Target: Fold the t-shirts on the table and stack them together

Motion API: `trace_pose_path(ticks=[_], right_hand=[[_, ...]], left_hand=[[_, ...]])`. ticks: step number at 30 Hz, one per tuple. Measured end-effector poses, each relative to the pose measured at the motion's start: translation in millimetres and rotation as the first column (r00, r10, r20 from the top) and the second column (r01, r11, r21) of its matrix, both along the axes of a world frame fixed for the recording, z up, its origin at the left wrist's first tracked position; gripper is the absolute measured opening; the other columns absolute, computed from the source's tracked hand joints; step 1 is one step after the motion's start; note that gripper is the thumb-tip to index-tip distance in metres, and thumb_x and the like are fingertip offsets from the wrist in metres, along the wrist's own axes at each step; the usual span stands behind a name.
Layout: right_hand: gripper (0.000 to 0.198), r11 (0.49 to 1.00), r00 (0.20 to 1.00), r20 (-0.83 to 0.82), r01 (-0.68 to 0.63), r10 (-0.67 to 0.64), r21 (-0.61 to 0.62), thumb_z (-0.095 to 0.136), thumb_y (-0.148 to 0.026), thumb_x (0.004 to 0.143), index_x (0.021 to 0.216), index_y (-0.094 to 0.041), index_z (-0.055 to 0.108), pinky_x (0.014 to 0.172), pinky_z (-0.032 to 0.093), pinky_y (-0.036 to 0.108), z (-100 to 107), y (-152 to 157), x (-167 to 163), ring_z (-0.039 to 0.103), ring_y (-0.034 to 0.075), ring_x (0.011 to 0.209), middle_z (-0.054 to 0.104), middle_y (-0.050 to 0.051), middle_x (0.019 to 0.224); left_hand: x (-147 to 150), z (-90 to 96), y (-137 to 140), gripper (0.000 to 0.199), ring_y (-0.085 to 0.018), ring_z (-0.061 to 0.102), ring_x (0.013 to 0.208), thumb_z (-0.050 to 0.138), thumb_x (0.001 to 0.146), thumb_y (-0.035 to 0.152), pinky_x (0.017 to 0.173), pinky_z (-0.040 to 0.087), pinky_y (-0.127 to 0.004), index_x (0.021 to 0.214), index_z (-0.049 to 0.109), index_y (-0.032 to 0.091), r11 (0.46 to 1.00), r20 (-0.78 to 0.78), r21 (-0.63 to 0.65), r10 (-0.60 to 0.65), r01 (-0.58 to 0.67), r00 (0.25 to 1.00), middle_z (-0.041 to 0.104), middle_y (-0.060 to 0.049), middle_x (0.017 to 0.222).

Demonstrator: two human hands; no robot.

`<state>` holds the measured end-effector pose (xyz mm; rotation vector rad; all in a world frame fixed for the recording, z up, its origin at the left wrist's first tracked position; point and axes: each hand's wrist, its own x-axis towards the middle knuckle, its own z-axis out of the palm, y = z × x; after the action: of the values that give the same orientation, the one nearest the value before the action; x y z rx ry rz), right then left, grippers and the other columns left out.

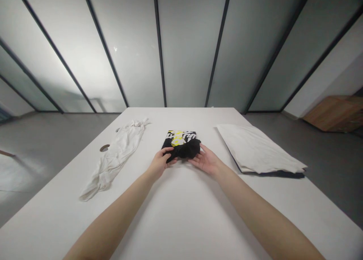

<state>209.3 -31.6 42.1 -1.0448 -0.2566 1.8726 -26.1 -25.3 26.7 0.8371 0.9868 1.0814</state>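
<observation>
A black T-shirt [185, 148] with a white and yellow print lies folded small in the middle of the white table. Its near edge is lifted and curls over. My left hand [162, 161] grips the near left corner, thumb and fingers on either side of the cloth. At the near right corner, my right hand [206, 160] has its fingers around the edge, some of them under the fabric. The underside of the shirt is hidden from view.
To the left, a crumpled white garment [119, 154] stretches lengthwise beside a round hole [104, 148] in the table [181, 214]. On the right lie folded white clothes [255, 148] over a dark layer. Frosted glass panels [187, 44] stand behind the table.
</observation>
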Motion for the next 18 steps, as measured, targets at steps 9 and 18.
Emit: trace_pose_path(ticks=[9, 18], right_hand=[[0.059, 0.919, 0.865, 0.326, -0.393, 0.381, -0.032, 0.047, -0.077, 0.100, 0.115, -0.023, 0.064, 0.071, 0.065, 0.039, 7, -3, 35, 0.077, 0.024, 0.079, 0.076, 0.008, 0.090], [0.048, 0.866, 0.667, 0.633, -0.500, 0.394, -0.013, 0.090, -0.049, 0.081, 0.104, -0.021, 0.058, 0.062, 0.063, 0.032, -11, -2, 54, 0.070, 0.018, 0.065, 0.071, 0.004, 0.079]], left_hand=[[-30, 13.8, -1, 0.042, -0.015, 0.070, 0.056, 0.086, 0.079, 0.047, 0.047, 0.052, -0.019, 0.101, 0.061, 0.022, 0.852, -0.303, -0.176, -0.523, 0.493, 0.797, 0.066, 0.002, 0.073], [-40, 15.9, 2, 0.056, -0.021, 0.076, 0.066, 0.085, 0.077, 0.064, 0.054, 0.054, -0.022, 0.102, 0.057, 0.022, 0.766, -0.338, -0.216, -0.641, 0.606, 0.689, 0.072, -0.002, 0.075]])
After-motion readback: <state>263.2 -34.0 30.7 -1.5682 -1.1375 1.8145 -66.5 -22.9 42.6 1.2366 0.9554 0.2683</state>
